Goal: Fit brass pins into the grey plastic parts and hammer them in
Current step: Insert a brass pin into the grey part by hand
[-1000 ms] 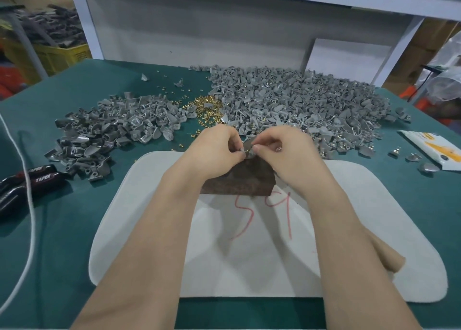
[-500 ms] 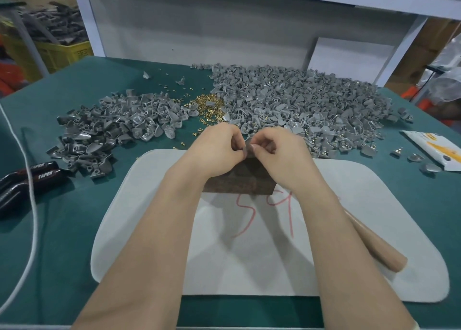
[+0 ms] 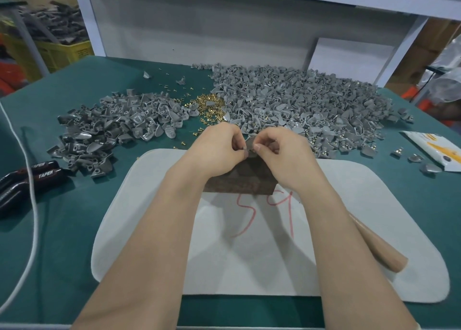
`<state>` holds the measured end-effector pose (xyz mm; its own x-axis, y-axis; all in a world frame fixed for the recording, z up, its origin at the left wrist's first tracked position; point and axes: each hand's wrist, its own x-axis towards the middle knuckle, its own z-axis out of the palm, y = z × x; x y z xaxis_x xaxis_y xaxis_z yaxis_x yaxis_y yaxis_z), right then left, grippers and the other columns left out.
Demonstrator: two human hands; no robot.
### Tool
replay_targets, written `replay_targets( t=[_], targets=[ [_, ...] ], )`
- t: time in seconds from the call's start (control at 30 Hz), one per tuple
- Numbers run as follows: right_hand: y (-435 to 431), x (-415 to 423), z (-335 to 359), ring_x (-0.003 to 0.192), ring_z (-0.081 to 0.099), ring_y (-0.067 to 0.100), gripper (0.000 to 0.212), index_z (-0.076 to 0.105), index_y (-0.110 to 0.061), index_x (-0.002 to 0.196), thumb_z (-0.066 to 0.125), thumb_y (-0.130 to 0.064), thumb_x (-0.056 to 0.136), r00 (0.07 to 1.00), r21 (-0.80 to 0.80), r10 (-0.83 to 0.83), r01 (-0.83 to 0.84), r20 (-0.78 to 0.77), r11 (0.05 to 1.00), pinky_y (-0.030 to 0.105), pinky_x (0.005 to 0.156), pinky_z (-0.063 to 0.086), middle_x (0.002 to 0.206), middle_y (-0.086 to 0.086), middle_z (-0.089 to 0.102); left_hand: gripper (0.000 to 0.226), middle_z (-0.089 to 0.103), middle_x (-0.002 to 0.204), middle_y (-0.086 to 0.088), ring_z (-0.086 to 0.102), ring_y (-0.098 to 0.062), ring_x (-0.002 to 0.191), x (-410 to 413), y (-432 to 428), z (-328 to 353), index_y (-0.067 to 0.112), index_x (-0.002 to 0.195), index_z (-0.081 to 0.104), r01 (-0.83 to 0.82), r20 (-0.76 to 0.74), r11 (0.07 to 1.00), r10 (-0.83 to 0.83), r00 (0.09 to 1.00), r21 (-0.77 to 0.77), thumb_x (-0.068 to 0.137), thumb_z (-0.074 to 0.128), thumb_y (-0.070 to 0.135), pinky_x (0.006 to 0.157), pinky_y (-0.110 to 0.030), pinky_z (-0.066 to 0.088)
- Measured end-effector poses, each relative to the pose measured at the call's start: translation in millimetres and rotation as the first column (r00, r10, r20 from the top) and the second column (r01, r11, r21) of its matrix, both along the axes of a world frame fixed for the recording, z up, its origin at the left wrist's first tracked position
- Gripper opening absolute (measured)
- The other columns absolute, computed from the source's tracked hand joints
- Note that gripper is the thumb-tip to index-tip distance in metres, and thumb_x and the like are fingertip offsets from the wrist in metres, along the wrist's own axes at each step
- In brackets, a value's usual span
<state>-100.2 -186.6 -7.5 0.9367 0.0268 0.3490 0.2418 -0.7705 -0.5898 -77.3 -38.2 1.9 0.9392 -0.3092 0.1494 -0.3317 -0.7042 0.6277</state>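
Hardly anything has moved: left hand (image 3: 219,147) and right hand (image 3: 282,152) stay together, both pinching one grey part (image 3: 250,146) over the brown block (image 3: 239,180) on the white mat (image 3: 149,204). Their fingers hide any pin. From the hands, loose brass pins (image 3: 209,107) lie at 11 o'clock, the large grey heap (image 3: 311,105) at 1, the smaller heap (image 3: 112,127) at 10, black pliers (image 3: 32,177) at 9, and a tan handle (image 3: 379,249) at 4, partly behind the right forearm.

The left grip (image 3: 219,146) and the right grip (image 3: 284,152) have come slightly closer together on the grey plastic part (image 3: 250,147) pinched between them. The right forearm (image 3: 336,229) has shifted inward, so behind the right grip more of the tan handle (image 3: 379,249) is now uncovered.
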Motion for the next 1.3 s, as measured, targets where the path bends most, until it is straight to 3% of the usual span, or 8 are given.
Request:
replay_targets(
  t=[0.13, 0.3, 0.57, 0.73, 0.97, 1.13, 1.3],
  targets=[
    [2.2, -1.3, 1.4, 0.067, 0.043, 0.003, 0.007, 0.066, -0.015, 0.085, 0.062, -0.01, 0.087, 0.999, -0.07, 0.022, -0.02, 0.03, 0.997, 0.009, 0.064, 0.032, 0.081, -0.002, 0.051, 0.005, 0.061, 0.078, 0.007, 0.054, -0.012, 0.077, 0.1, 0.0, -0.4, 0.02, 0.081, 0.063, 0.0, 0.002, 1.0, 0.0, 1.0, 0.001, 0.085, 0.067, 0.021, 0.068, -0.022, 0.039],
    [6.5, -1.7, 3.8, 0.075, 0.043, 0.014, 0.01, 0.068, -0.008, 0.094, 0.06, -0.008, 0.087, 0.998, -0.138, 0.032, -0.026, 0.046, 0.99, 0.023, 0.07, 0.032, 0.084, 0.001, 0.049, 0.006, 0.06, 0.079, 0.007, 0.054, -0.013, 0.078, 0.3, 0.2, -0.2, 0.021, 0.082, 0.061, 0.0, 0.008, 1.0, 0.0, 1.0, 0.013, 0.086, 0.066, 0.023, 0.068, -0.022, 0.039],
    [7.3, -1.3, 3.7, 0.076, 0.04, 0.014, 0.011, 0.065, -0.01, 0.095, 0.057, -0.011, 0.088, 1.0, -0.151, 0.003, -0.001, 0.016, 0.989, 0.02, 0.065, 0.023, 0.079, -0.004, 0.042, 0.008, 0.055, 0.071, 0.013, 0.054, -0.012, 0.076, 1.7, 0.4, -0.5, 0.021, 0.082, 0.061, 0.002, 0.005, 1.0, -0.002, 1.0, 0.009, 0.086, 0.067, 0.025, 0.067, -0.022, 0.038],
    [7.9, -1.9, 0.2, 0.08, 0.046, 0.014, 0.007, 0.065, -0.015, 0.089, 0.058, -0.013, 0.088, 1.0, -0.088, -0.025, 0.025, -0.001, 0.996, 0.025, 0.075, 0.037, 0.09, 0.003, 0.056, 0.012, 0.055, 0.07, 0.014, 0.053, -0.008, 0.072, 1.7, 0.5, -0.8, 0.023, 0.079, 0.059, 0.01, 0.008, 1.0, -0.01, 1.0, -0.01, 0.086, 0.067, 0.027, 0.055, -0.014, 0.036],
    [6.9, -2.8, 0.5, 0.082, 0.057, 0.012, 0.013, 0.065, -0.025, 0.081, 0.061, -0.014, 0.087, 0.997, -0.028, -0.066, 0.064, -0.051, 0.998, 0.022, 0.078, 0.044, 0.087, -0.003, 0.063, 0.011, 0.059, 0.077, 0.01, 0.051, -0.006, 0.071, 2.8, 0.8, -1.5, 0.024, 0.078, 0.059, 0.006, 0.007, 1.0, -0.006, 1.0, 0.0, 0.085, 0.068, 0.026, 0.056, -0.01, 0.035],
    [0.4, -4.6, 4.4, 0.087, 0.062, 0.01, 0.018, 0.071, -0.02, 0.092, 0.059, -0.008, 0.088, 0.995, 0.049, -0.03, 0.035, -0.092, 0.998, 0.02, 0.084, 0.047, 0.089, -0.005, 0.067, 0.01, 0.059, 0.077, 0.011, 0.052, -0.007, 0.073, 1.5, 0.5, -0.9, 0.023, 0.078, 0.06, 0.007, 0.002, 1.0, -0.007, 1.0, 0.008, 0.085, 0.067, 0.023, 0.06, -0.019, 0.037],
    [-3.3, -5.4, 6.8, 0.087, 0.064, 0.008, 0.024, 0.067, -0.025, 0.086, 0.056, -0.004, 0.089, 0.997, 0.104, -0.011, 0.019, -0.075, 0.994, 0.019, 0.084, 0.048, 0.085, -0.008, 0.068, 0.008, 0.063, 0.083, 0.007, 0.053, -0.009, 0.077, 0.5, 0.2, -0.5, 0.023, 0.08, 0.062, -0.003, -0.004, 1.0, 0.003, 1.0, 0.007, 0.085, 0.067, 0.024, 0.068, -0.022, 0.036]
  ],
)
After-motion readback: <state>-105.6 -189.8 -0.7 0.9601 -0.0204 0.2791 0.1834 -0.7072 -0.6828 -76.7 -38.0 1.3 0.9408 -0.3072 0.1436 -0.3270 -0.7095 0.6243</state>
